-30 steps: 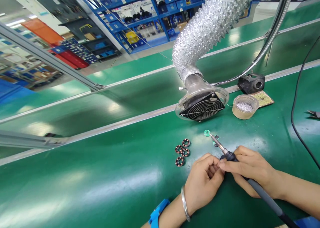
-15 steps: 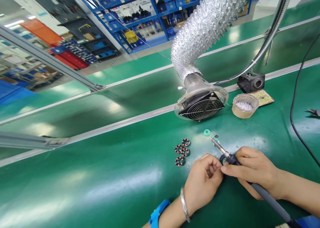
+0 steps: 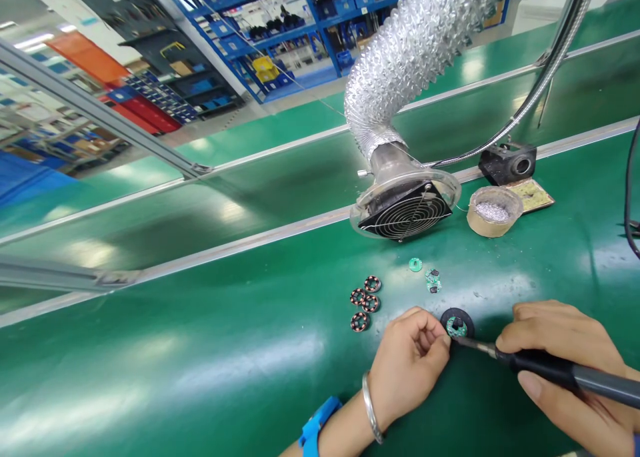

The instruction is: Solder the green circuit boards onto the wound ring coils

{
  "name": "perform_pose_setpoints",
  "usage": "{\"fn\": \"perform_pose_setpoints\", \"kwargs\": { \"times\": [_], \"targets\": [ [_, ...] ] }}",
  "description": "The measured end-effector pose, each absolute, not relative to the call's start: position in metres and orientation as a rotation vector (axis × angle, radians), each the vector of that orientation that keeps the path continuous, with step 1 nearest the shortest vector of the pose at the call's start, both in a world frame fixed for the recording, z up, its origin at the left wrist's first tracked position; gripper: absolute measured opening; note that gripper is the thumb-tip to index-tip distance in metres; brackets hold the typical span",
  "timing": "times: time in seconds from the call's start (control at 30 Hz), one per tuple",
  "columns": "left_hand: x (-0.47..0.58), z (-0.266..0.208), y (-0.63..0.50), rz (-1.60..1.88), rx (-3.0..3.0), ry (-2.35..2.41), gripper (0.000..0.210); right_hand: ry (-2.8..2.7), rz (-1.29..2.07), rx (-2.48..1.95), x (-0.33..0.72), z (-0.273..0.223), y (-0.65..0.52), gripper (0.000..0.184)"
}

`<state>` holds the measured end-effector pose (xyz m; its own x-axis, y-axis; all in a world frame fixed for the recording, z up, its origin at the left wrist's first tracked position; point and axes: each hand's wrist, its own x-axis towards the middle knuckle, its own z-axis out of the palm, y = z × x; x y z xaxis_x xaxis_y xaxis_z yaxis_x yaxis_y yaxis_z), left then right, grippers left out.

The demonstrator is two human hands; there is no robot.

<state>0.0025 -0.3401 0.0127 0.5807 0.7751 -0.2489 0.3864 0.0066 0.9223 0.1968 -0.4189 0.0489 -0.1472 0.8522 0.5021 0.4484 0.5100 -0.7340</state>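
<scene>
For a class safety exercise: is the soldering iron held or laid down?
Held: the right hand grips the soldering iron, its tip by the circuit board within the black ring.

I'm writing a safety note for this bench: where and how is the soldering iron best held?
Probably by its thick dark handle, from the right, between thumb and fingers, as the right hand holds it. The soldering iron points left, its slim bare metal shaft reaching toward the black ring; that end may be hot.
</scene>
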Motion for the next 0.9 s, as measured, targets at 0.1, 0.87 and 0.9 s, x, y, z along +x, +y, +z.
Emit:
{"fn": "perform_pose_setpoints", "kwargs": {
  "times": [0.1,0.87,0.9],
  "targets": [
    [0.0022,0.0123,-0.3400,0.406,1.620,0.996,0.009,-1.784,0.523,-1.108,0.1950,0.0479,-0.4161,0.022],
    [0.0028,0.0131,-0.3401,0.411,1.660,1.008,0.010,-1.746,0.432,-1.156,0.2018,0.0455,-0.4184,0.028],
    [0.0026,0.0137,-0.3400,0.408,1.656,1.009,0.011,-1.759,0.398,-1.171,0.2021,0.0447,-0.4176,0.031]
  ]
}}
